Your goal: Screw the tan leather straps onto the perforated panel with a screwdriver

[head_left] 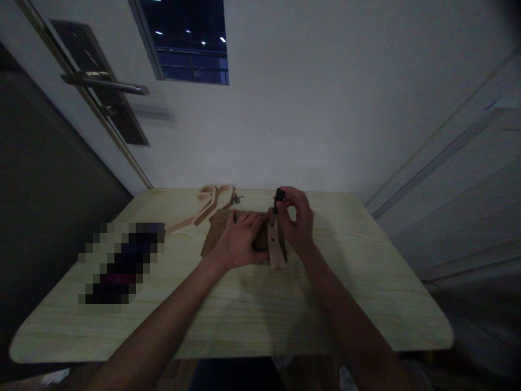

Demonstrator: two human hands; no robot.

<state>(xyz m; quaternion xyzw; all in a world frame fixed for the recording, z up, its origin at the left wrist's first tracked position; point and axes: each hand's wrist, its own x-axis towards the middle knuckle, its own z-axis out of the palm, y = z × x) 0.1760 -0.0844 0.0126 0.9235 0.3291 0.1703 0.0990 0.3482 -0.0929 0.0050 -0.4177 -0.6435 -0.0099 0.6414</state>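
Observation:
A brown wooden board (pixel 215 233) with small holes lies on the pale wooden table (pixel 244 304). My left hand (pixel 240 239) lies flat on top of the board, fingers spread, pressing it down. A lighter wooden strip (pixel 275 251) stands along the board's right edge. My right hand (pixel 297 220) is closed round a small black tool (pixel 279 196), held upright over the far end of the strip. The tool's tip is hidden by my fingers.
Two curved wooden pieces (pixel 209 203) and some small metal parts (pixel 236 199) lie at the table's far edge. A blurred dark object (pixel 122 263) sits at the left. A white wall, a door with a metal handle (pixel 106 84) and a dark window (pixel 187 41) stand behind.

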